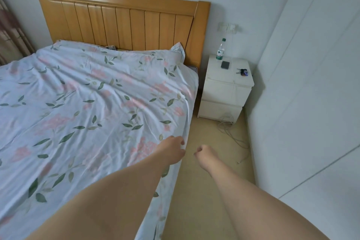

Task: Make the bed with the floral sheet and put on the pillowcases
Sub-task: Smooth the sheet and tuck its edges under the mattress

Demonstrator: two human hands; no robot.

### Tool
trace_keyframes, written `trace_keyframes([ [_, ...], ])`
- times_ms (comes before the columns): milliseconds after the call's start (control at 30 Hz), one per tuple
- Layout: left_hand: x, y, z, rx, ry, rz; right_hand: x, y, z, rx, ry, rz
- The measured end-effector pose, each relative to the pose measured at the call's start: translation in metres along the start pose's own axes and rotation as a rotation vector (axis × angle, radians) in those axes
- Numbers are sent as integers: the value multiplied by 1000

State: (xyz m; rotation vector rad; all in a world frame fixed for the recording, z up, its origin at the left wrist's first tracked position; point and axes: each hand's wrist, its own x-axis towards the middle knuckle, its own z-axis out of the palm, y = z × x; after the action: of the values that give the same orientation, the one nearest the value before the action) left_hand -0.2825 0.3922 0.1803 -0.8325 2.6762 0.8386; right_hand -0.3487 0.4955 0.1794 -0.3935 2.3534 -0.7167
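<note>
Pale blue cloth with pink flowers, the floral sheet (pixel 87 103) is spread, wrinkled, over the bed up to the wooden headboard (pixel 124 19). The left hand (pixel 173 148) is curled at the sheet's side edge; whether cloth is pinched cannot be told. The right hand (pixel 204 154) is held fisted above the floor, nothing in it.

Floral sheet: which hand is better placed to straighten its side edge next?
Probably left: the left hand is at the floral sheet's side edge, while the right hand is curled over the floor, off the sheet.
</note>
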Motion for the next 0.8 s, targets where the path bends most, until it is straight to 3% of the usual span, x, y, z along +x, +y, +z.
trace_keyframes([
  [200,137,33,-34,38,19,8,129,-25,-66,68,15,-8],
  [533,373,117,-93,-52,79,-81,362,-75,-199,-32,-30,-88],
  [800,534,121,-138,-94,87,-162,513,-135,-253,-71,-83,-119],
])
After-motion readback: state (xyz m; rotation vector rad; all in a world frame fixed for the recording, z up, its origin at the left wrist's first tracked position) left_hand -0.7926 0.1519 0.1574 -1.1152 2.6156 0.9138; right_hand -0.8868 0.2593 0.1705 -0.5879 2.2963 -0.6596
